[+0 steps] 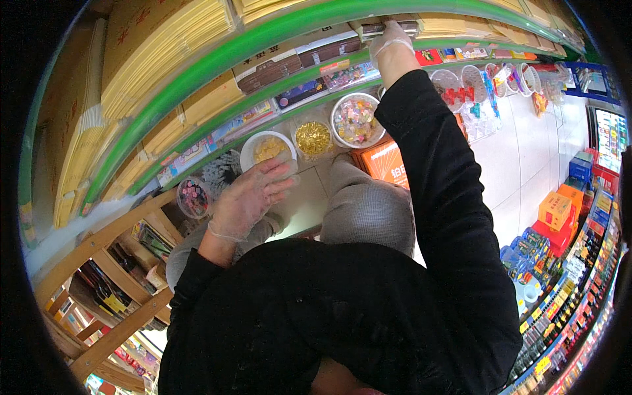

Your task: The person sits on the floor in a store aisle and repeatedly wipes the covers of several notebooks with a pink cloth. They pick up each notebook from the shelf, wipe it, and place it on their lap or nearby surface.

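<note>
My right hand (393, 42), in a clear plastic glove, reaches onto a green-edged shelf and touches a dark-and-white stack of packs (374, 29); its fingertips are partly hidden among the goods. Left of it on that shelf lie dark brown printed packs (330, 52). My left hand (245, 196), also gloved, hovers with fingers apart and nothing in it, over or near a white tub (247, 154) of yellowish pieces. Beside that tub are a clear tub of gold-wrapped items (313, 138) and a white tub of colourful wrapped pieces (356, 121).
Stacks of yellow-brown paper envelopes (168, 54) fill the upper shelves. An orange box (382, 162) is on the floor by my knee. A wooden rack (98, 247) stands at left. Clear baskets (447, 84) hang or stand at upper right; stocked shelves (568, 316) curve along the right.
</note>
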A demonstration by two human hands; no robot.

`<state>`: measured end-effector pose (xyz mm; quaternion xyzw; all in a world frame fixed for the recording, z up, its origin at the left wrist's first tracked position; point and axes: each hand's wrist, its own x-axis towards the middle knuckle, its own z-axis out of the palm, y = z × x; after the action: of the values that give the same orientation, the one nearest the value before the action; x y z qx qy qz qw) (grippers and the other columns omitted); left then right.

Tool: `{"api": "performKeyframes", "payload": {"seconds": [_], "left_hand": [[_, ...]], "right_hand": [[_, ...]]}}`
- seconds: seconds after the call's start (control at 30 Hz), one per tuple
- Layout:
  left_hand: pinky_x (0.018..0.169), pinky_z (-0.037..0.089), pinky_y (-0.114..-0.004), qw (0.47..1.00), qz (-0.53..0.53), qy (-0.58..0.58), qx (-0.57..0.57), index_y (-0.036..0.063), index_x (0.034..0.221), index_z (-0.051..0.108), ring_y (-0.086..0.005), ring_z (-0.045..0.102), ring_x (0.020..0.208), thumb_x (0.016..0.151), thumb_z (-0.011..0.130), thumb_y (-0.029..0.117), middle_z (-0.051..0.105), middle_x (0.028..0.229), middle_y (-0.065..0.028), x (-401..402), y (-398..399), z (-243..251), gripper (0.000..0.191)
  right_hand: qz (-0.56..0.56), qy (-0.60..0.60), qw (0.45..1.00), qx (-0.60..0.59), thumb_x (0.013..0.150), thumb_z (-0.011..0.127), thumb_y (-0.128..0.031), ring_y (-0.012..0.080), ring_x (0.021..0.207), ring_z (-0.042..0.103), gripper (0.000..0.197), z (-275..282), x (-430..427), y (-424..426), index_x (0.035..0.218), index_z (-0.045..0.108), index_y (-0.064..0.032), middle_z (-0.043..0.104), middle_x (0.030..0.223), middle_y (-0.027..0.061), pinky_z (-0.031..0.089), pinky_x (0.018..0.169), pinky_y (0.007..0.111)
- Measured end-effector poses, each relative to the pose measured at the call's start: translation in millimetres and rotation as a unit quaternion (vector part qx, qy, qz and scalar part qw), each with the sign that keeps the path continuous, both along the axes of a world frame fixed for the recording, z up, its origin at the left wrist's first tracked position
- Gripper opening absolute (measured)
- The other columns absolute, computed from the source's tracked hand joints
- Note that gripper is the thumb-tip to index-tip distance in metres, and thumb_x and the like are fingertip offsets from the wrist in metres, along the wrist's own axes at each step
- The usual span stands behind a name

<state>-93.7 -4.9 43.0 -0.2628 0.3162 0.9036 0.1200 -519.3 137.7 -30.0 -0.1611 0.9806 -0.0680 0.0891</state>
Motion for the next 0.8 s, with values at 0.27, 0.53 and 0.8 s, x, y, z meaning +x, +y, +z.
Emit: {"api": "performKeyframes", "payload": {"seconds": [0.27, 0.53, 0.8], "left_hand": [[0.103, 0.049, -0.04, 1.0, 0.016, 0.021, 0.009, -0.0025, 0.151, 0.035, -0.0337, 0.058, 0.127, 0.096, 0.061, 0.042, 0.05, 0.148, -0.0199, 6, -7, 1, 0.076], [0.103, 0.049, -0.04, 0.999, 0.015, 0.042, 0.012, -0.0021, 0.149, 0.039, -0.0333, 0.059, 0.126, 0.1, 0.055, 0.041, 0.054, 0.144, -0.0195, 6, -15, 2, 0.067], [0.106, 0.047, -0.041, 0.998, 0.017, 0.057, 0.018, -0.0018, 0.148, 0.041, -0.0332, 0.059, 0.126, 0.1, 0.056, 0.042, 0.054, 0.144, -0.0194, 9, -20, 0, 0.066]], "right_hand": [[0.035, -0.089, 0.989, 0.112, 0.089, 0.066, -0.023, 0.0368, 0.126, 0.06, 0.041, 46, -3, -17, 0.125, 0.069, -0.0045, 0.063, 0.135, 0.0195, 0.051, 0.103, 0.04], [0.029, -0.091, 0.992, 0.08, 0.092, 0.064, -0.02, 0.039, 0.131, 0.055, 0.047, 37, -27, -14, 0.137, 0.058, -0.0056, 0.056, 0.143, 0.021, 0.048, 0.107, 0.042], [-0.005, -0.113, 0.994, 0.0, 0.097, 0.062, -0.017, 0.0412, 0.132, 0.052, 0.051, 38, -15, -3, 0.143, 0.047, -0.0028, 0.051, 0.146, 0.0235, 0.046, 0.109, 0.044]]}}
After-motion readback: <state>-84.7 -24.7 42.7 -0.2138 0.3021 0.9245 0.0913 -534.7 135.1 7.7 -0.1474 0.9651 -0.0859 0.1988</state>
